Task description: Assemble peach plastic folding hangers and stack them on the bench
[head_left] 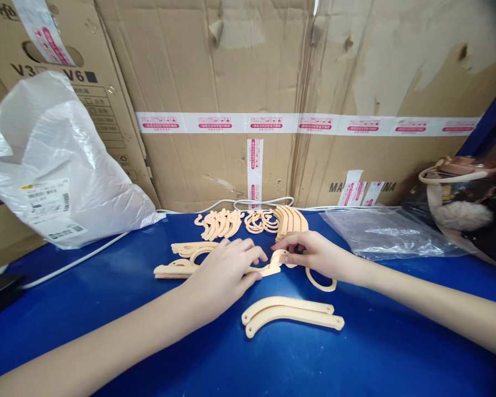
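Note:
My left hand (227, 270) is closed, with thumb and fingertips on one end of a beige hanger piece (271, 270) low over the table. At its other end, my right hand (312, 253) pinches the upright part, which has a small hole. Just left of my left hand lie several assembled-looking beige hanger parts (173, 270), partly hidden by it. A beige ring-shaped piece (324, 286) lies below my right hand, partly covered. In front of both hands rest two long curved hanger arms (293, 315), side by side, with holes at their ends.
Behind my hands lie rows of hook pieces (221, 223), ring pieces (256, 221) and stacked curved arms (292, 219). A clear plastic bag (367, 234) and a dark bag (471, 215) are at right. A white parcel bag (62, 165) stands left, against cardboard boxes (215, 66).

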Tool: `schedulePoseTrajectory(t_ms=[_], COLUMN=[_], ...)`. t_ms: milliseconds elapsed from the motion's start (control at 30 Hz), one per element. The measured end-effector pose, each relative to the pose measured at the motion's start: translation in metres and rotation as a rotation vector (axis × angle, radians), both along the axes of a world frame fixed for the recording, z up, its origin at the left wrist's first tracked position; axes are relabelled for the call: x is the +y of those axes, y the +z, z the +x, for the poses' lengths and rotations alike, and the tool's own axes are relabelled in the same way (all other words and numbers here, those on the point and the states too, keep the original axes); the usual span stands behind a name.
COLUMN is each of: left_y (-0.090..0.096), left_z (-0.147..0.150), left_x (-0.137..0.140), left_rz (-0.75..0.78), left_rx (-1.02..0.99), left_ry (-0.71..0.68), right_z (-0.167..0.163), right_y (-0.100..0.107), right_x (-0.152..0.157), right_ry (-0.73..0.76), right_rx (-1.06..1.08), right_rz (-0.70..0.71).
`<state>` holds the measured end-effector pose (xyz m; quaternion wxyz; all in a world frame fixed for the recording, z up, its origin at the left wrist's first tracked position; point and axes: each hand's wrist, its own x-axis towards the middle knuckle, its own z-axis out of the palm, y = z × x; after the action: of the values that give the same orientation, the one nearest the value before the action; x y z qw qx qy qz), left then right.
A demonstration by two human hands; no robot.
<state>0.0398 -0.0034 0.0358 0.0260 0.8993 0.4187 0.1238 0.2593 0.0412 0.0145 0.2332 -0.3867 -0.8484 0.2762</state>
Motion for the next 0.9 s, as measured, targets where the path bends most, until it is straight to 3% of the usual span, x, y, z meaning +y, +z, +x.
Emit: schedulePoseTrajectory(t_ms=[200, 367, 667, 900], left_y=[-0.008, -0.01, -0.007, -0.007], left_z=[0.0, 0.002, 0.003, 0.003], left_x=[-0.002, -0.003, -0.006, -0.006], left_rz=[0.205, 0.346, 0.269, 0.22], left_rx=[0.269, 0.47, 0.405, 0.413], left_ry=[-0.093, -0.139, -0.122, -0.089], right_z=[0.003, 0.01, 0.013, 0.009], right_y=[0.003, 0.018, 0.021, 0.019], right_x=[0.0, 0.002, 0.001, -0.001], right_ry=[-0.05, -0.041, -0.044, 0.003], right_rx=[-0.133, -0.185, -0.333, -0.265], right_rz=[0.155, 0.136, 0.233, 0.099])
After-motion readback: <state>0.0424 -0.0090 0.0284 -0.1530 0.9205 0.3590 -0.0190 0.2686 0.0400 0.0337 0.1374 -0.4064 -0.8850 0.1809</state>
